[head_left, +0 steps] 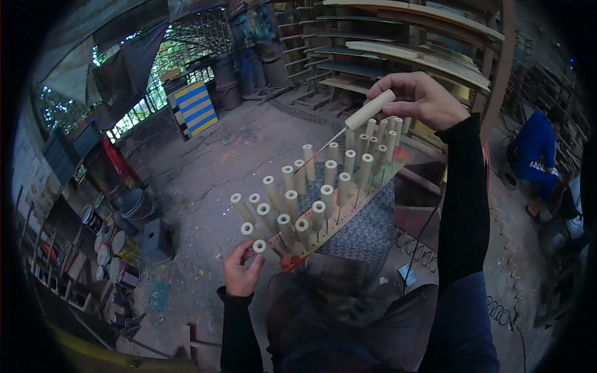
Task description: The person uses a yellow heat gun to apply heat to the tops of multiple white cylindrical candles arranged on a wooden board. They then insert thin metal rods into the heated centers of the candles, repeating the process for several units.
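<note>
My right hand grips a pale hollow cylinder between thumb and fingers, tilted above the far part of a peg board. A thin rod shows at that cylinder's lower end. Several similar cylinders stand in rows on the board's thin pegs, their holes facing up. At the near left end, my left hand has its thumb and fingers closed about a standing cylinder; part of the grip is hidden. The board lies across a dark woven surface in front of my legs.
Paint cans and a dark stool stand on the left. Shelves with boards rise at the back. A striped panel leans farther off. A person in blue sits at the right, beyond a coiled hose.
</note>
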The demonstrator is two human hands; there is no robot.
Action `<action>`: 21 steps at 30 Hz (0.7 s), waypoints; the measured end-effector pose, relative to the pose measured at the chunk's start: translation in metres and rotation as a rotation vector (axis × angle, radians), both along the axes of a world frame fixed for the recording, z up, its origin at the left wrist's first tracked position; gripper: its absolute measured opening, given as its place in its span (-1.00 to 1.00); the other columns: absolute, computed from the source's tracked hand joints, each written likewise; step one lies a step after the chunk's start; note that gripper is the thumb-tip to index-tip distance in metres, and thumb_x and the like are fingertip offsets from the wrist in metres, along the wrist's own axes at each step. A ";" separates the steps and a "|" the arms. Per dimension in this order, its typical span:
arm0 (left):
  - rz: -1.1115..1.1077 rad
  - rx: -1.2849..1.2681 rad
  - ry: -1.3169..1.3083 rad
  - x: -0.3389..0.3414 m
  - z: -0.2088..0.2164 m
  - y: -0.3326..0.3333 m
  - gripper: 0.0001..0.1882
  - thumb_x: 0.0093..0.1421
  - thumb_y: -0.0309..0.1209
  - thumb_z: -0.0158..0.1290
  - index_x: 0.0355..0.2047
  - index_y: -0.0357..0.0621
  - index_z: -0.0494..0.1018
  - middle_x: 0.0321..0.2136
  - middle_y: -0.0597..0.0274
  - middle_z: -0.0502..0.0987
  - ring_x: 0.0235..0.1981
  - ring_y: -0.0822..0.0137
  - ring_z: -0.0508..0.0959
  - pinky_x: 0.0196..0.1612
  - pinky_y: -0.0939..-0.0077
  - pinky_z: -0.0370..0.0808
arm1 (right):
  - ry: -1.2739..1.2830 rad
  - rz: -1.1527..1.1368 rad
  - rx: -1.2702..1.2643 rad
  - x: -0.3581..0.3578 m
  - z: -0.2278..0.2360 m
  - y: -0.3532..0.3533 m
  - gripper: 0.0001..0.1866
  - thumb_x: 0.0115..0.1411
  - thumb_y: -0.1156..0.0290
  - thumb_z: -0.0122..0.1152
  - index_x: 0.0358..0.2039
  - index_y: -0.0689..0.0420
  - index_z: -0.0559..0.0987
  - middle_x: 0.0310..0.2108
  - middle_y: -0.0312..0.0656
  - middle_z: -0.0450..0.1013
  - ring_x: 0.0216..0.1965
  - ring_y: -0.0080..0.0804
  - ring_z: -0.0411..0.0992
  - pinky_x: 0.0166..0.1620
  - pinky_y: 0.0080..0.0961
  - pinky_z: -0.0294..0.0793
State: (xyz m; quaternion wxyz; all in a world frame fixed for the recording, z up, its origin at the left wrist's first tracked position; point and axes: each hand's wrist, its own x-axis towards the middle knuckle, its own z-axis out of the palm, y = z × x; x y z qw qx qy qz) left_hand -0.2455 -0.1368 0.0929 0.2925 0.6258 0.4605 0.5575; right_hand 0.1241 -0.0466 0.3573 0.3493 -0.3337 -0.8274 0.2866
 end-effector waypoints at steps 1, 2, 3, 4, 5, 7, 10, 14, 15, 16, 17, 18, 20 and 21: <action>-0.006 0.006 -0.002 0.000 -0.001 0.001 -0.70 0.04 -0.65 0.07 -0.17 -0.38 0.41 -0.28 0.14 0.53 -0.25 0.39 0.56 -0.18 0.55 0.49 | 0.050 0.001 -0.006 0.007 -0.002 -0.002 -0.71 0.10 0.49 0.20 -0.14 0.25 0.49 -0.25 -0.19 0.49 -0.24 -0.50 0.48 -0.07 -0.57 0.47; -0.012 -0.017 -0.021 -0.002 -0.003 0.002 -0.71 0.04 -0.65 0.07 -0.17 -0.37 0.41 -0.28 0.15 0.53 -0.25 0.39 0.56 -0.18 0.55 0.49 | 0.105 0.012 -0.017 0.009 -0.005 -0.001 -0.70 0.09 0.49 0.21 -0.14 0.26 0.48 -0.24 -0.18 0.48 -0.23 -0.49 0.48 -0.06 -0.57 0.47; -0.017 -0.039 -0.039 -0.004 -0.005 0.002 -0.71 0.04 -0.65 0.07 -0.17 -0.37 0.41 -0.29 0.15 0.53 -0.25 0.40 0.55 -0.17 0.55 0.49 | 0.160 0.023 -0.026 0.012 -0.008 0.000 -0.69 0.08 0.49 0.21 -0.13 0.27 0.47 -0.22 -0.16 0.48 -0.22 -0.48 0.49 -0.05 -0.58 0.46; -0.020 -0.062 -0.058 -0.003 -0.007 0.003 -0.71 0.04 -0.65 0.07 -0.17 -0.37 0.41 -0.29 0.16 0.54 -0.25 0.40 0.55 -0.16 0.55 0.48 | 0.184 0.031 -0.029 0.016 -0.008 0.001 -0.68 0.09 0.48 0.21 -0.13 0.27 0.47 -0.22 -0.15 0.48 -0.22 -0.47 0.49 -0.06 -0.57 0.47; -0.015 -0.034 -0.029 -0.002 -0.009 0.003 -0.72 0.04 -0.66 0.06 -0.18 -0.36 0.42 -0.29 0.18 0.53 -0.27 0.41 0.55 -0.16 0.54 0.48 | 0.209 0.039 -0.038 0.018 -0.012 0.001 -0.67 0.09 0.48 0.21 -0.12 0.28 0.46 -0.22 -0.14 0.47 -0.23 -0.47 0.49 -0.07 -0.56 0.48; -0.031 -0.024 -0.013 0.003 -0.008 0.004 -0.73 0.04 -0.67 0.06 -0.19 -0.35 0.42 -0.29 0.18 0.53 -0.27 0.42 0.54 -0.16 0.54 0.47 | 0.244 0.045 -0.029 0.026 -0.015 0.001 -0.65 0.10 0.47 0.21 -0.10 0.28 0.44 -0.22 -0.13 0.47 -0.24 -0.45 0.50 -0.09 -0.55 0.50; -0.016 -0.009 0.006 0.004 -0.008 0.004 -0.74 0.05 -0.67 0.06 -0.20 -0.34 0.43 -0.33 0.20 0.53 -0.30 0.44 0.53 -0.19 0.55 0.47 | 0.327 0.012 -0.012 0.037 -0.020 -0.004 -0.65 0.11 0.46 0.20 -0.08 0.27 0.42 -0.23 -0.15 0.47 -0.25 -0.46 0.50 -0.10 -0.57 0.50; 0.174 0.047 -0.005 -0.005 -0.010 -0.009 -0.73 0.05 -0.66 0.08 -0.20 -0.33 0.42 -0.42 0.25 0.50 -0.40 0.48 0.50 -0.27 0.58 0.45 | 0.664 0.022 0.119 0.067 -0.051 -0.010 -0.66 0.18 0.48 0.13 -0.04 0.29 0.38 -0.24 -0.11 0.46 -0.26 -0.43 0.50 -0.16 -0.54 0.54; 0.348 0.166 0.063 0.001 -0.003 -0.017 -0.78 0.08 -0.61 0.06 -0.23 -0.31 0.41 -0.48 0.24 0.47 -0.46 0.48 0.46 -0.36 0.60 0.42 | 0.782 0.024 0.153 0.074 -0.058 -0.017 -0.65 0.20 0.47 0.10 -0.02 0.28 0.36 -0.20 -0.07 0.44 -0.24 -0.39 0.50 -0.18 -0.50 0.56; 0.334 0.280 0.005 0.004 0.001 -0.028 -0.82 0.10 -0.59 0.05 -0.25 -0.30 0.41 -0.49 0.21 0.47 -0.48 0.47 0.46 -0.38 0.60 0.41 | 0.857 0.022 0.169 0.082 -0.068 -0.024 -0.62 0.22 0.47 0.05 0.04 0.27 0.32 -0.12 -0.02 0.40 -0.18 -0.33 0.48 -0.15 -0.43 0.55; 0.323 0.401 -0.051 0.003 0.007 -0.041 -0.85 0.12 -0.56 0.03 -0.26 -0.29 0.41 -0.51 0.19 0.46 -0.50 0.45 0.45 -0.40 0.59 0.41 | 0.936 -0.014 0.175 0.084 -0.076 -0.031 -0.61 0.23 0.47 0.01 0.06 0.27 0.28 -0.10 0.00 0.37 -0.17 -0.27 0.47 -0.13 -0.38 0.54; 0.323 0.521 -0.111 0.007 0.017 -0.056 -0.87 0.14 -0.53 0.01 -0.28 -0.28 0.41 -0.53 0.17 0.46 -0.52 0.44 0.45 -0.43 0.59 0.40 | 1.011 -0.040 0.175 0.080 -0.086 -0.040 -0.59 0.23 0.46 -0.03 0.08 0.26 0.25 -0.09 0.03 0.35 -0.15 -0.21 0.46 -0.11 -0.33 0.54; 0.068 0.592 -0.120 0.047 0.034 -0.077 -0.75 0.31 -0.31 -0.15 -0.36 -0.26 0.38 -0.59 0.15 0.43 -0.54 0.41 0.46 -0.50 0.65 0.35 | 1.074 0.036 0.114 0.072 -0.109 -0.051 -0.57 0.22 0.44 -0.06 0.09 0.26 0.22 -0.12 0.03 0.33 -0.13 -0.13 0.45 -0.09 -0.28 0.52; -0.054 0.541 -0.043 0.072 0.038 -0.080 -0.73 0.31 -0.29 -0.15 -0.33 -0.28 0.38 -0.58 0.11 0.45 -0.53 0.39 0.48 -0.53 0.61 0.37 | 1.105 0.073 0.081 0.068 -0.121 -0.056 -0.56 0.21 0.43 -0.08 0.10 0.26 0.21 -0.13 0.04 0.33 -0.12 -0.09 0.44 -0.08 -0.25 0.51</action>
